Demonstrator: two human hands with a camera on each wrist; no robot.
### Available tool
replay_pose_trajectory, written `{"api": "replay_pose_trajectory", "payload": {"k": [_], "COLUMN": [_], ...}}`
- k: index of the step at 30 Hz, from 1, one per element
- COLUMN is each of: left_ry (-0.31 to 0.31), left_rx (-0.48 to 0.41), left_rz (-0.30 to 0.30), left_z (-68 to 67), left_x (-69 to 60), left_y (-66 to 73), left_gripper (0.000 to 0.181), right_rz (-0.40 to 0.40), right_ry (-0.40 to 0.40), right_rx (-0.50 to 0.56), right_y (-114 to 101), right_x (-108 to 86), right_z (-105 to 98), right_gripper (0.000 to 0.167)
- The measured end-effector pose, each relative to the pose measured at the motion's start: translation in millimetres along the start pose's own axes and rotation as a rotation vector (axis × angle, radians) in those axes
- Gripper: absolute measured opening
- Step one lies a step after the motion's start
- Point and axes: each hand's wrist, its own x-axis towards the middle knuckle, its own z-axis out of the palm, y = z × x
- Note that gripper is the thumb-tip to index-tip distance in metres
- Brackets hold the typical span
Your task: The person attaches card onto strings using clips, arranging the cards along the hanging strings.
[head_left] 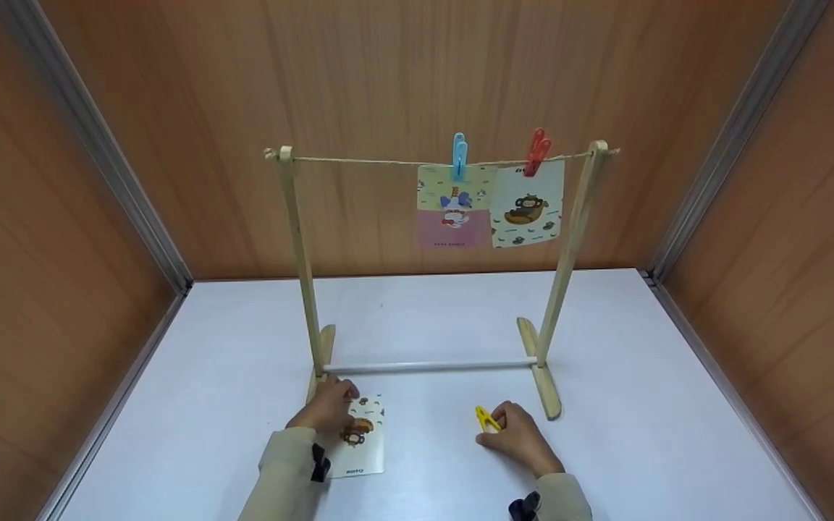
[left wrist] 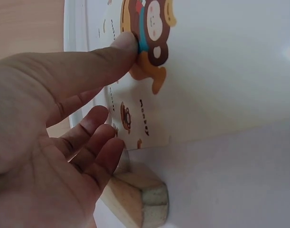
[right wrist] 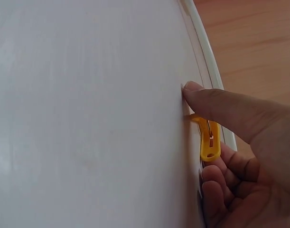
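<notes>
My left hand (head_left: 326,407) pinches the left edge of a white card (head_left: 366,457) printed with a brown monkey, near the rack's left foot. In the left wrist view the thumb lies across the card's printed face (left wrist: 154,107), and part of the index finger is hidden. A yellow clothespin (head_left: 486,419) is held between the thumb and fingers of my right hand (head_left: 522,438), low over the table right of the card. The right wrist view shows the clothespin (right wrist: 210,140) below the thumb.
A wooden rack (head_left: 567,268) with a string (head_left: 366,161) stands behind my hands. A blue clothespin (head_left: 459,155) holds a yellow-and-pink card (head_left: 453,228) on it; a red clothespin (head_left: 536,153) holds another monkey card (head_left: 529,228). Wood-patterned panels (head_left: 388,72) enclose the white table (head_left: 641,434).
</notes>
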Motion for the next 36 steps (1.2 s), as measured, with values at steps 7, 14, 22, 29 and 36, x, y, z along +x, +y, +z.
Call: {"api": "replay_pose_trajectory", "payload": {"k": [7, 14, 22, 29, 36], "left_ry": [0.002, 0.033, 0.026, 0.008, 0.021], "left_rx": [-0.002, 0.006, -0.014, -0.022, -0.013], "left_rz": [0.02, 0.029, -0.01, -0.009, 0.008], "left_z": [1.0, 2.5, 4.0, 4.0, 1.5], "left_x": [1.2, 0.7, 3.2, 4.3, 3.8], "left_y": [-1.3, -1.3, -2.1, -1.7, 0.1], "left_gripper": [0.034, 0.043, 0.044, 0.043, 0.04], "right_rz": [-0.017, -0.027, -0.005, -0.014, -0.023], "right_ry": [-0.016, -0.017, -0.013, -0.01, -0.009], "right_rx": [-0.014, -0.012, -0.01, -0.004, -0.002], "right_y": [3.1, 3.5, 5.4, 5.4, 5.4], "right_x": [-0.1, -1.5, -1.7, -2.9, -2.7], "right_z": [-0.2, -0.1, 1.1, 0.2, 0.0], "right_gripper": [0.045, 0.048, 0.047, 0.046, 0.046]}}
